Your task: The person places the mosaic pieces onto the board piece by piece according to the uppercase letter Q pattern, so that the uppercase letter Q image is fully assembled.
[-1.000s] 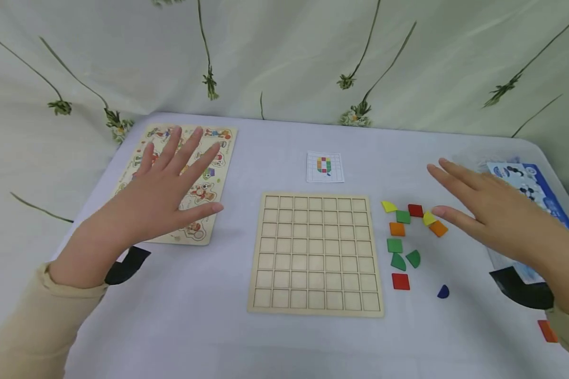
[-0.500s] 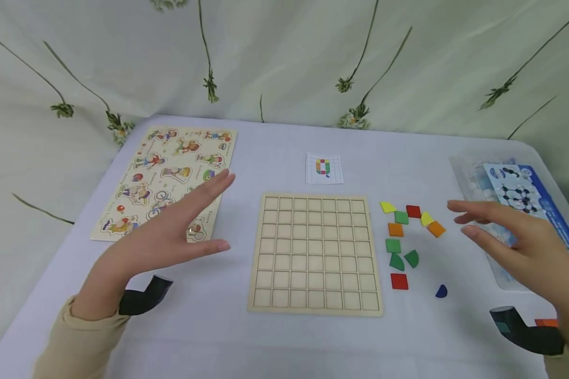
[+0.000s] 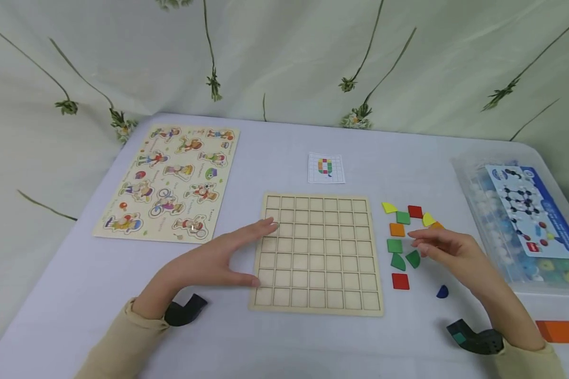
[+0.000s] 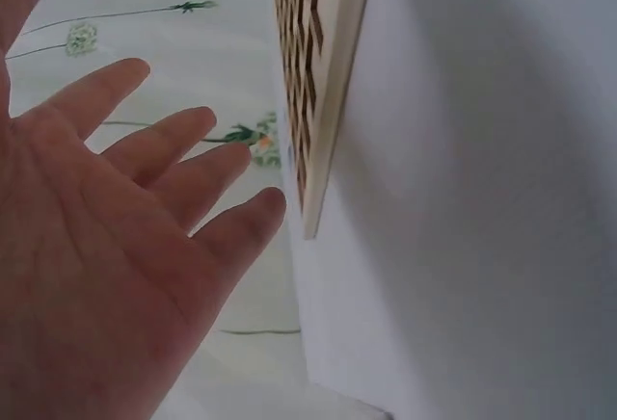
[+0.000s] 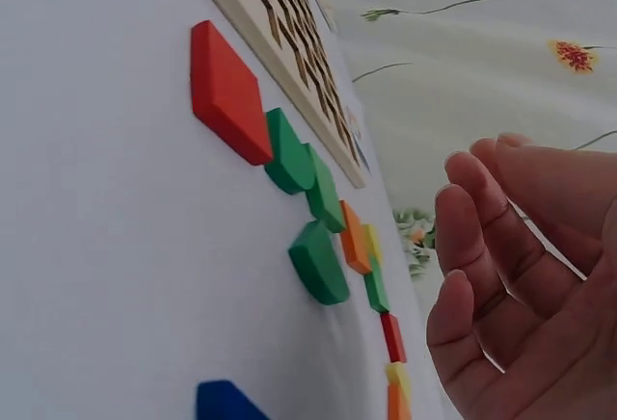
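A wooden grid board [image 3: 316, 247] with square recesses lies in the middle of the table. My left hand [image 3: 204, 268] is at its left side, thumb and fingers spread apart, fingertips overlapping the board's edge in the head view. The left wrist view shows that palm [image 4: 106, 247] holding nothing. Over the loose pieces right of the board is my right hand [image 3: 460, 258], its fingers loosely bent and nothing between them. Closest to its fingertips are green quarter-round pieces [image 3: 413, 258], a green square [image 3: 394, 245] and an orange square [image 3: 397, 229]. A red square [image 5: 229, 92] lies nearer the wrist.
A small pattern card [image 3: 325, 167] lies behind the board. At the left is a picture puzzle board [image 3: 170, 173]; at the right, a clear plastic box [image 3: 488, 231] bears a blue-edged sheet [image 3: 533, 205]. A dark blue half-round piece [image 3: 442, 291] and an orange block [image 3: 561, 331] lie nearer the front.
Both hands have come down and inward: the left from above the picture puzzle to the grid board's left edge, the right from beside the plastic box to over the coloured pieces.
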`<state>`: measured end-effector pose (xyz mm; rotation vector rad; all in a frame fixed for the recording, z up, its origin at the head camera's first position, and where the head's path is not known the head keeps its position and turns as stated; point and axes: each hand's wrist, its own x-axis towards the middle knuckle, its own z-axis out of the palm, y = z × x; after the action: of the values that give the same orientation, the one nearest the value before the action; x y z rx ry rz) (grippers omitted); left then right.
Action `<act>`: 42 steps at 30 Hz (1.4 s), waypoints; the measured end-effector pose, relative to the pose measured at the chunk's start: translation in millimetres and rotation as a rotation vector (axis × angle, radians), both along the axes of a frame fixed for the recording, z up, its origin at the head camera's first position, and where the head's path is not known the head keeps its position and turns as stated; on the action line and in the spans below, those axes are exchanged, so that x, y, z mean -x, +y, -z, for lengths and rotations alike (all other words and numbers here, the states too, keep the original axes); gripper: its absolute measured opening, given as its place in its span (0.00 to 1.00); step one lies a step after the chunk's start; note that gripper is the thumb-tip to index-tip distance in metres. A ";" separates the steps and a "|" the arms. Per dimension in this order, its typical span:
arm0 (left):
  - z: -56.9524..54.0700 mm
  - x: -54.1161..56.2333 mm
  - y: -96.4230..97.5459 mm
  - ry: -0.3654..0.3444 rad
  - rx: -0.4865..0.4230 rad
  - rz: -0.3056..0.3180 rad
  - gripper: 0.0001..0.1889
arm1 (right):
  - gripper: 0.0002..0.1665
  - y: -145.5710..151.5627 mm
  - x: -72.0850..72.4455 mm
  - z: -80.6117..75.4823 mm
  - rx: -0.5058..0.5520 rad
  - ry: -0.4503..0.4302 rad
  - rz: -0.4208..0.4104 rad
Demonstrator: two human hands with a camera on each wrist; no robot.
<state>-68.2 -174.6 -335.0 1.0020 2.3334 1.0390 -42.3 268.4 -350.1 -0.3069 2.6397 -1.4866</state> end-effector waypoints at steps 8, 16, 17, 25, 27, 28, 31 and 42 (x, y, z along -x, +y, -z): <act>21.7 -3.1 2.9 -0.057 0.075 0.118 0.55 | 0.16 0.5 1.6 12.9 0.096 -0.055 -0.193; 25.5 -4.5 2.0 0.067 0.107 0.197 0.57 | 0.19 -5.7 -8.0 20.6 0.004 0.007 -0.292; 26.6 -4.1 1.9 0.082 0.108 0.204 0.57 | 0.20 -7.4 -10.9 20.2 -0.045 0.019 -0.273; 29.7 -0.6 2.5 0.134 0.100 0.238 0.56 | 0.26 -19.3 -25.6 22.7 -0.273 0.267 -0.235; 29.0 -0.6 3.1 0.136 0.102 0.241 0.56 | 0.27 -20.3 -26.0 23.9 -0.263 0.292 -0.227; 28.9 -0.5 3.4 0.137 0.104 0.242 0.56 | 0.27 -20.7 -26.1 24.5 -0.261 0.293 -0.224; 28.5 -0.6 3.9 0.137 0.106 0.241 0.55 | 0.27 -21.5 -26.2 25.0 -0.250 0.274 -0.222; 29.7 -5.9 7.4 0.111 0.144 0.221 0.55 | 0.21 -29.5 -23.9 6.7 -0.283 0.203 -0.128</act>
<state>-62.3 -167.3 -364.7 1.2544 2.2818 0.7376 -18.4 238.9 -356.8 -0.6148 2.8749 -1.0771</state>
